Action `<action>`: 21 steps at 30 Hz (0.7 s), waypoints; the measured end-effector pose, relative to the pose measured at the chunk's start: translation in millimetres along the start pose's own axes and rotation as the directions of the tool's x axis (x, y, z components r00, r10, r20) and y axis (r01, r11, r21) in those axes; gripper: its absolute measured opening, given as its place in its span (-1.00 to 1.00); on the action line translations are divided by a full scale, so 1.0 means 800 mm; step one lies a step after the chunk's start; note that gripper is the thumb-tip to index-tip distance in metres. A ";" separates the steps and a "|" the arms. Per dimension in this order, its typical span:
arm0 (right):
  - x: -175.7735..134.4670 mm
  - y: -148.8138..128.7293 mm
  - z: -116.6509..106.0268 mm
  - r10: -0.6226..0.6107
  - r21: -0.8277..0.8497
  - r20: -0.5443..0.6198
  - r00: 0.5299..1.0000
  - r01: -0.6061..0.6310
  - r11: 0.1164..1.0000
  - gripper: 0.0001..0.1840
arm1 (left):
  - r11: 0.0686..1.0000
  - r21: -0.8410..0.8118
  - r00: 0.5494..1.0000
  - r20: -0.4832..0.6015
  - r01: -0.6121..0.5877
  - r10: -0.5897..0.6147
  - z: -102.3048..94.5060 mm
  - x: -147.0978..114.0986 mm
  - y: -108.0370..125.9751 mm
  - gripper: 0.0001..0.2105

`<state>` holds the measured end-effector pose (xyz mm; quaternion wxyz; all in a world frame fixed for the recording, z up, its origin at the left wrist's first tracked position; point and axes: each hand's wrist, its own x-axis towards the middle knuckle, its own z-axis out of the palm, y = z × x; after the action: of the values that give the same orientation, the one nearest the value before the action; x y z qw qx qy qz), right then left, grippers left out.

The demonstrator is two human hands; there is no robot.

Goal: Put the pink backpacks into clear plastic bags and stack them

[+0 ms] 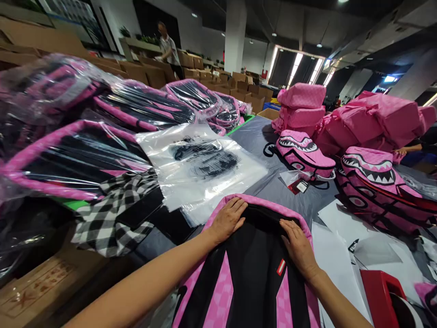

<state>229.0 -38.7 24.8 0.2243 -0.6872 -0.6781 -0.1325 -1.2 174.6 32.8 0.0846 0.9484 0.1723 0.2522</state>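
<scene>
A black and pink backpack point(256, 282) lies in front of me with its back panel up, showing pink checked strips and a small red tag. On the left of its upper end rests my left hand point(228, 221), fingers stretched along the pink edge and thumb apart. My right hand point(300, 248) lies on the right side of the same end, its fingers extended over the black panel beside the pink border. Both hands touch the backpack without closing round it. Just beyond it is a stack of clear plastic bags point(211, 164) with black print.
Plastic-wrapped backpacks point(143, 107) are piled at left, near a black-and-white checked cloth point(114, 214). Pink bags point(375, 118) are heaped at right, behind shark-mouth bags point(372, 182). A red tape dispenser point(382, 291) stands near right. Behind are cartons point(244, 93) and a person point(169, 48).
</scene>
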 end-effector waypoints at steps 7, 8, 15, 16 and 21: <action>0.078 0.066 0.016 0.173 0.028 0.236 0.956 -0.184 0.983 -0.58 | 0.993 0.077 0.980 0.188 -0.085 0.069 0.014 0.049 -0.018 -0.73; 0.085 0.070 0.021 0.186 0.012 0.228 0.956 -0.194 0.981 -0.57 | 0.994 0.083 0.979 0.197 -0.078 0.060 0.015 0.059 -0.020 -0.75; 0.086 0.063 0.051 0.262 -0.150 0.160 0.952 -0.239 0.960 -0.60 | 0.990 0.125 0.971 0.236 -0.064 0.033 0.012 0.084 -0.018 -0.74; 0.089 0.064 0.052 0.268 -0.172 0.150 0.952 -0.242 0.955 -0.60 | 0.989 0.134 0.967 0.255 -0.065 0.029 0.007 0.088 -0.015 -0.71; 0.110 0.067 0.055 0.255 -0.260 0.122 0.959 -0.217 0.941 -0.63 | 0.991 0.127 0.962 0.259 0.053 -0.085 -0.005 0.092 0.037 -0.02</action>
<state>280.9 60.3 22.6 0.0992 -0.7942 -0.5844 -0.1336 65.6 174.5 76.7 0.0592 0.9703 0.2072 0.1100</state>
